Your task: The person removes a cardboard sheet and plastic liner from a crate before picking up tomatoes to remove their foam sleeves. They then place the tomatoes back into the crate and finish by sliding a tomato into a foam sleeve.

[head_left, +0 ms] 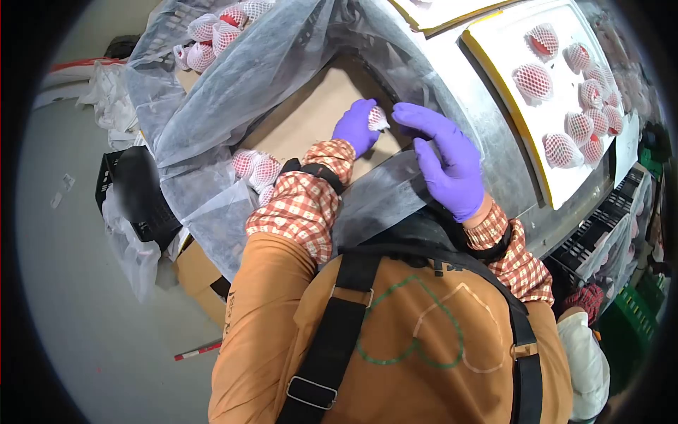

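My left hand (357,128), in a purple glove, reaches down into a box (305,106) with a bare brown bottom and holds a fruit in white foam netting (378,119). My right hand (450,161), also gloved, hovers at the box's right side with its fingers apart and nothing in it. Translucent grey plastic liner (226,92) drapes over the box walls. Several netted red fruits (257,168) lie at the liner's left, beside my left forearm. More netted fruits (215,34) are heaped in the lined container at the upper left.
A white padded tray (521,126) with several netted fruits rests on the metal table (494,109) at right. A black crate (145,191) and an open cardboard box (198,280) are on the floor at left. Another person's sleeve (585,364) shows at lower right.
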### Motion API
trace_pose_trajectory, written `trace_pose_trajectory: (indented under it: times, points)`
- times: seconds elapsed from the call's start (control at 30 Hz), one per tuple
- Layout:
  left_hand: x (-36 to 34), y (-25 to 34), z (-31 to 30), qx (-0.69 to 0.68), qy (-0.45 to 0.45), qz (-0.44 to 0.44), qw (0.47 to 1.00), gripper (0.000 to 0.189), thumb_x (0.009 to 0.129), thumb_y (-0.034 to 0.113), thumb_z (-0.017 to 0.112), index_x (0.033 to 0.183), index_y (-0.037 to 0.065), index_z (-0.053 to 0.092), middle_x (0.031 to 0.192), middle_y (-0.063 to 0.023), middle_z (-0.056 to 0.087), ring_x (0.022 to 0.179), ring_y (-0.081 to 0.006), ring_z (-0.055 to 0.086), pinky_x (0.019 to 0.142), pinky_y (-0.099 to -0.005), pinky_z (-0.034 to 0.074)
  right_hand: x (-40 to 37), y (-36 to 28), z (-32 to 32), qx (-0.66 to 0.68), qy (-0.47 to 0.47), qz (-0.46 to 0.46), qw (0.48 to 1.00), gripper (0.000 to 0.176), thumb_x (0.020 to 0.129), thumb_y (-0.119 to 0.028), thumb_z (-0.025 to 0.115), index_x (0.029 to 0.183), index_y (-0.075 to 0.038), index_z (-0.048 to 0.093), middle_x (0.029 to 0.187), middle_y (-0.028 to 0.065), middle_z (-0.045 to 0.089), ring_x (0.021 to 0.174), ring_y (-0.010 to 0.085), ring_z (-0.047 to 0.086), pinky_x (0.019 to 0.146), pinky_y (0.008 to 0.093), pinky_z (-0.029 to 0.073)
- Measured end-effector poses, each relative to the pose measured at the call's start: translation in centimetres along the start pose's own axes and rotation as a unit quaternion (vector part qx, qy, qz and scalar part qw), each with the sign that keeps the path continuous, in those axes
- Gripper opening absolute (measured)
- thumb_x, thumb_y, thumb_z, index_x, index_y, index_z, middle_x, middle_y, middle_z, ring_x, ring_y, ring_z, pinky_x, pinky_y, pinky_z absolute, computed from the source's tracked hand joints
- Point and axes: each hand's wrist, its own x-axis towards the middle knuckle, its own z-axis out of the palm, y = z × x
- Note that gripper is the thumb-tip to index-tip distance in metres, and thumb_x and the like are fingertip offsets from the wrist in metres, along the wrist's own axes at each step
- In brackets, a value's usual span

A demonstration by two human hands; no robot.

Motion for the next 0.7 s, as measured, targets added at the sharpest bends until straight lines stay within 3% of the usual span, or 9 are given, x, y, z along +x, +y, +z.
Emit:
trace_pose_trajectory:
  times: [0.03,0.17,0.27,0.3,0.37,0.5,0.57,0.67,0.7]
  points:
    - [0.1,-0.2,-0.5,-0.169,-0.028,-0.079,0.982,0.066,0.074,0.014,0.073,0.134,0.009,0.045,0.123,-0.0144,0.055,0.11,-0.0298,0.058,0.093,-0.0386,0.049,0.1,0.1,0.2,-0.018,0.015,0.004,1.0,0.037,0.086,0.003,0.049,0.122,0.0,0.056,0.123,0.0157,0.058,0.108,0.0241,0.06,0.092,0.0326,0.048]
    - [-0.5,1.7,-4.7,-0.412,-0.036,-0.068,0.908,0.065,0.08,0.01,0.07,0.138,0.006,0.041,0.119,-0.0118,0.058,0.105,-0.0179,0.059,0.088,-0.0294,0.051,0.4,-0.3,0.3,-0.07,0.025,0.077,0.994,0.038,0.085,-0.005,0.058,0.122,-0.002,0.055,0.118,0.0151,0.061,0.104,0.0258,0.062,0.088,0.0326,0.051]
    - [-3.0,6.5,-10.0,-0.478,-0.043,-0.057,0.875,0.062,0.083,0.014,0.07,0.137,0.003,0.041,0.12,-0.0103,0.058,0.103,-0.0164,0.06,0.084,-0.028,0.052,0.7,0.4,0.7,-0.118,-0.005,0.095,0.988,0.053,0.083,-0.011,0.064,0.132,-0.003,0.047,0.129,0.0177,0.054,0.115,0.0304,0.056,0.096,0.0358,0.046]
    - [-3.9,7.6,-11.3,-0.499,-0.056,-0.074,0.862,0.057,0.089,0.026,0.065,0.136,0.003,0.042,0.117,-0.0085,0.059,0.097,-0.0133,0.061,0.078,-0.0255,0.053,0.8,0.5,0.8,-0.12,-0.007,0.085,0.989,0.053,0.083,-0.011,0.064,0.132,-0.003,0.047,0.129,0.0177,0.054,0.115,0.0304,0.056,0.096,0.0358,0.046]
    - [-5.8,8.8,-13.5,-0.523,-0.062,-0.085,0.846,0.055,0.091,0.032,0.061,0.135,0.004,0.044,0.114,-0.0074,0.061,0.094,-0.0121,0.062,0.073,-0.0239,0.052,1.2,0.4,0.9,-0.164,-0.058,-0.03,0.984,0.074,0.076,-0.016,0.07,0.141,-0.005,0.036,0.143,0.0208,0.037,0.126,0.0349,0.045,0.104,0.0384,0.039]
    - [-8.8,9.2,-15.0,-0.52,-0.066,-0.124,0.843,0.054,0.097,0.049,0.042,0.126,0.004,0.051,0.101,-0.0061,0.065,0.082,-0.0112,0.063,0.062,-0.0219,0.052,2.0,-2.4,2.5,-0.187,-0.133,-0.103,0.968,0.093,0.067,-0.014,0.074,0.146,-0.006,0.027,0.152,0.0215,0.019,0.13,0.038,0.039,0.107,0.039,0.036]
    - [-10.4,9.5,-15.9,-0.444,-0.083,-0.158,0.878,0.067,0.097,0.06,0.025,0.121,0.005,0.054,0.09,-0.0055,0.066,0.068,-0.0098,0.064,0.054,-0.0214,0.052,2.3,-2.9,4.0,-0.172,-0.149,-0.115,0.967,0.093,0.066,-0.014,0.074,0.146,-0.007,0.026,0.152,0.0211,0.019,0.13,0.0383,0.04,0.106,0.0388,0.037]
    - [-12.8,12.4,-17.3,-0.509,0.009,-0.166,0.844,0.065,0.097,0.059,0.025,0.119,0.006,0.056,0.089,-0.0057,0.066,0.069,-0.0102,0.064,0.054,-0.0211,0.051,2.4,-3.0,5.4,-0.152,-0.159,-0.145,0.965,0.089,0.067,-0.012,0.073,0.144,-0.007,0.03,0.149,0.0203,0.027,0.128,0.037,0.043,0.103,0.0384,0.04]
    - [-13.6,12.1,-17.5,-0.514,0.007,-0.141,0.846,0.067,0.097,0.059,0.03,0.13,0.004,0.047,0.098,-0.0074,0.065,0.072,-0.0102,0.063,0.058,-0.0213,0.052,2.4,-2.8,5.6,-0.092,-0.178,-0.129,0.971,0.081,0.072,-0.011,0.071,0.143,-0.006,0.034,0.147,0.0182,0.032,0.131,0.0335,0.041,0.106,0.0375,0.037]
